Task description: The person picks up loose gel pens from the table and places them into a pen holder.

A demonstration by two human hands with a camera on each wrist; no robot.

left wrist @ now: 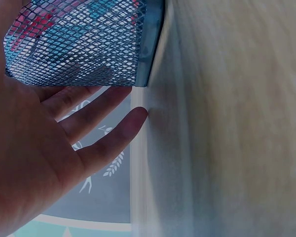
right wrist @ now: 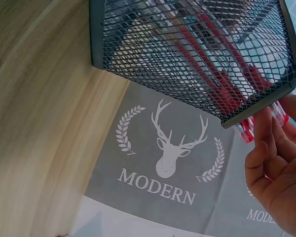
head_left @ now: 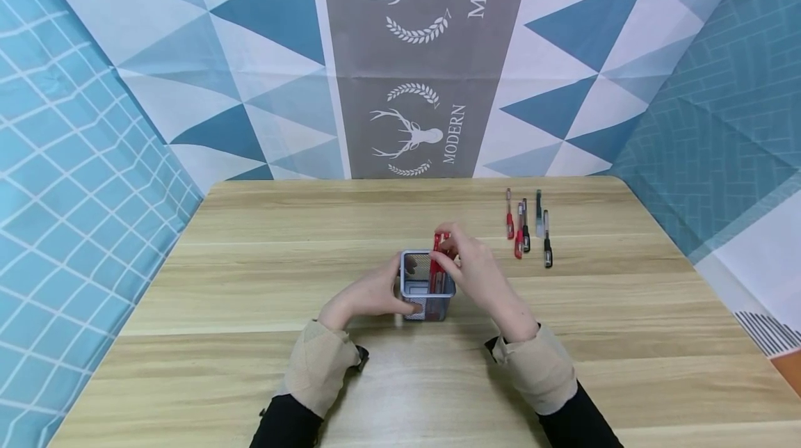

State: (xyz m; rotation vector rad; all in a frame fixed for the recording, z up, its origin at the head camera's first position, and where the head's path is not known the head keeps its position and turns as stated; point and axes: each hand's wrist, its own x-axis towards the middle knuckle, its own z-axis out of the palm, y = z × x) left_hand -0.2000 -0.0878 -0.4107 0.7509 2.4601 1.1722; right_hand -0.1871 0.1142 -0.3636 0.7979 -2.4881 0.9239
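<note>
A dark metal mesh pen holder [head_left: 438,310] stands upright on the wooden table. My left hand [head_left: 374,292] grips it from the left, thumb across the front and fingers behind; the left wrist view shows these fingers [left wrist: 101,118] by the mesh wall [left wrist: 84,49], the lowest one apart from it. At the holder's right side, my right hand [head_left: 471,266] pinches red pens [head_left: 436,264] near their upper ends. Their lower parts are inside the holder, seen through the mesh in the right wrist view, where clear red ends [right wrist: 245,130] stick out past the rim [right wrist: 266,104].
Right of the holder, several slim items lie on the table [head_left: 263,274]: red pens [head_left: 519,232], black pens [head_left: 547,246] and a green and pale blue item [head_left: 539,213] of unclear kind. A patterned cloth [head_left: 425,72] hangs behind the table's far edge.
</note>
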